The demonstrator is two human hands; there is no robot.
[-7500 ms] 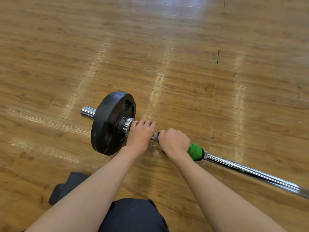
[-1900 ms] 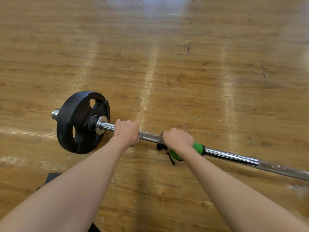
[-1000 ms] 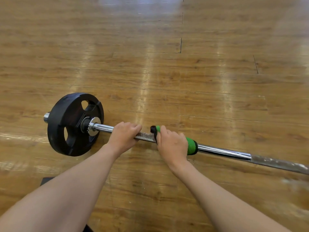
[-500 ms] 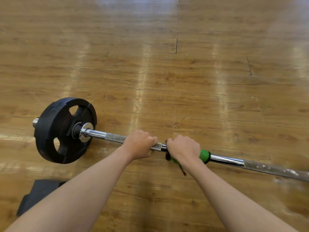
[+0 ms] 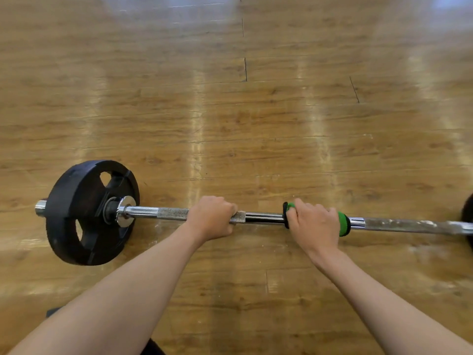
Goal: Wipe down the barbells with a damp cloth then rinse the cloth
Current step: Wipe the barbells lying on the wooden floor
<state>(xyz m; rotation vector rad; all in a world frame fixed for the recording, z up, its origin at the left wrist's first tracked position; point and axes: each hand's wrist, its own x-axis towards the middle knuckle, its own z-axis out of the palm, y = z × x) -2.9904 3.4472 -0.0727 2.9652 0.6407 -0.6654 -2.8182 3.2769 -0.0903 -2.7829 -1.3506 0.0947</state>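
Observation:
A chrome barbell [image 5: 263,218] lies across the wooden floor, with a black weight plate [image 5: 84,213] on its left end. My left hand [image 5: 211,217] grips the knurled part of the bar, right of the plate. My right hand [image 5: 316,222] holds a green cloth with a black edge [image 5: 343,224] wrapped round the bar further right. White smudges show on the bar beyond the cloth.
The edge of a second black plate [image 5: 467,221] shows at the far right. A dark object [image 5: 52,312] lies on the floor at the lower left, beside my arm. Glossy wooden floor [image 5: 230,111] stretches beyond the bar.
My right hand has slid the cloth to the right along the bar, away from my left hand, baring shiny bar between them. The view has shifted to the right.

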